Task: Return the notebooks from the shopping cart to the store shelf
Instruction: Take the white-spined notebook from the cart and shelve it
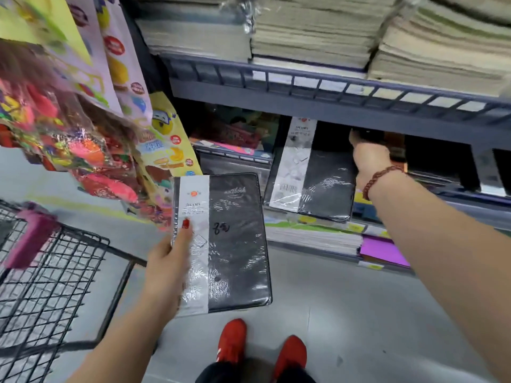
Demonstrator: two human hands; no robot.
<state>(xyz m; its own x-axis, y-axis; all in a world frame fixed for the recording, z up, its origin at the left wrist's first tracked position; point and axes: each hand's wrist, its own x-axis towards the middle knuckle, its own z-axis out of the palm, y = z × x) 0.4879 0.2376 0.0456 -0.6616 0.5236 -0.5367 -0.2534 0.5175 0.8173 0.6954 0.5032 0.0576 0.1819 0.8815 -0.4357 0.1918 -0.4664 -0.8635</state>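
Observation:
My left hand (168, 269) grips a black shrink-wrapped notebook (235, 244) with a white paper band by its left edge, thumb on the cover, held above the floor in front of the shelf. My right hand (369, 161) reaches into the lower shelf and holds the right edge of a second black notebook (323, 183) with a white band, which lies tilted on the shelf's stacks. The fingertips are hidden in the dark of the shelf. The black wire shopping cart (63, 272) stands at the lower left.
A grey metal shelf rail (331, 87) runs above the lower bay, with tall stacks of exercise books (312, 31) on top. Coloured books and a purple pad (384, 251) lie lower down. Hanging toy packets (69, 134) crowd the left. My red shoes (232, 341) stand on the grey floor.

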